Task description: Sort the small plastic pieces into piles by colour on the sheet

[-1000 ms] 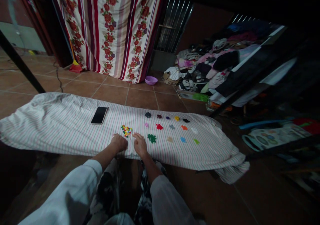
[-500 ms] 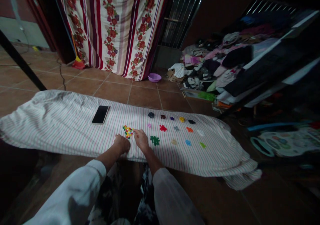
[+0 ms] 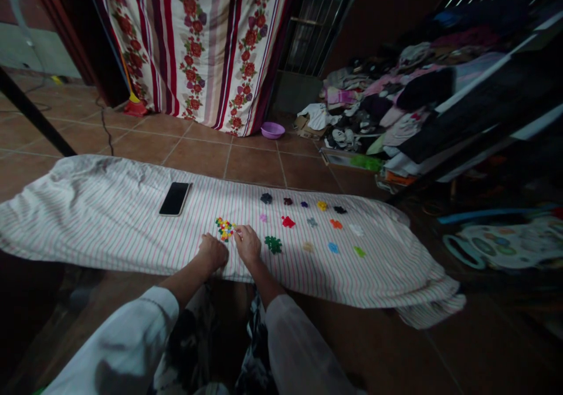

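Note:
A pile of small mixed-colour pieces (image 3: 224,229), yellow, red, green and white, lies on the striped cloth (image 3: 127,231) in front of me. My right hand (image 3: 247,245) is at the pile's right edge, thumb and fingers pinched together; anything between them is too small to make out. Just below the pile, my left hand (image 3: 213,252) rests curled on the cloth, and its fingers hide whatever they may hold. Right of my hands are sorted little heaps, among them dark green pieces (image 3: 273,244), red pieces (image 3: 288,221) and pink pieces (image 3: 263,218).
A phone (image 3: 175,198) lies left of the pile. Further heaps stand to the right, including yellow (image 3: 322,205), orange (image 3: 336,224), blue (image 3: 333,247) and lime green (image 3: 359,251). Beyond the cloth are a purple basin (image 3: 272,130) and piled clothes (image 3: 378,99).
The view has shifted slightly. My right hand stays at the pile's edge with its fingers a little more drawn in; my left hand has barely moved.

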### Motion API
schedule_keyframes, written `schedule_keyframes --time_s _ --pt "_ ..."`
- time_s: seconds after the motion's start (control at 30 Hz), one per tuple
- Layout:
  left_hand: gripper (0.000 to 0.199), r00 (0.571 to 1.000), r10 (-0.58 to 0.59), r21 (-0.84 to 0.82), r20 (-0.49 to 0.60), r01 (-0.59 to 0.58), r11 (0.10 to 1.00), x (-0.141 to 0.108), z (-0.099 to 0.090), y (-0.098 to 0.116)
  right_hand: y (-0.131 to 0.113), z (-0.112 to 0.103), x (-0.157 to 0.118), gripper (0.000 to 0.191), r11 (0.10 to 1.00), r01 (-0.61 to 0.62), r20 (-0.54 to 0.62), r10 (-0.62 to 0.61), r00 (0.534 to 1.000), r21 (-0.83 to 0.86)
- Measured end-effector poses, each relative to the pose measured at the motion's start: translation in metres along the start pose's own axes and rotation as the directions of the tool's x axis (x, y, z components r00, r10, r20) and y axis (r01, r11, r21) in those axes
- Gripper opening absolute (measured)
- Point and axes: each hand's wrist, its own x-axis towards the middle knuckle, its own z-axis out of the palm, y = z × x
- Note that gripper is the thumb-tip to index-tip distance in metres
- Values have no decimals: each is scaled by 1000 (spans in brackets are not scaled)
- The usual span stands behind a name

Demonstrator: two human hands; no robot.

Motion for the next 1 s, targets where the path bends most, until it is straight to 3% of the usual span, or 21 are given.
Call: schedule_keyframes --time_s 0.23,0.43,0.6,0.83,1.0 --pt "49 1000 -12 -3 15 12 1000 -1 0 -1 4 1 0 17 989 -94 -32 98 995 112" --pt "35 1000 10 48 10 -11 999 -10 -8 0 4 0 -4 15 946 -203 -40 220 975 254" --pt "34 998 45 98 34 -48 994 -17 -19 1 1 -5 -14 13 923 -228 -23 247 969 310" --pt "32 995 73 110 62 -79 991 -21 -26 1 2 -34 -23 22 945 -169 -80 198 977 282" --pt "32 997 55 108 49 -60 992 -22 -23 0 22 -61 -29 23 936 -154 -150 210 966 316"
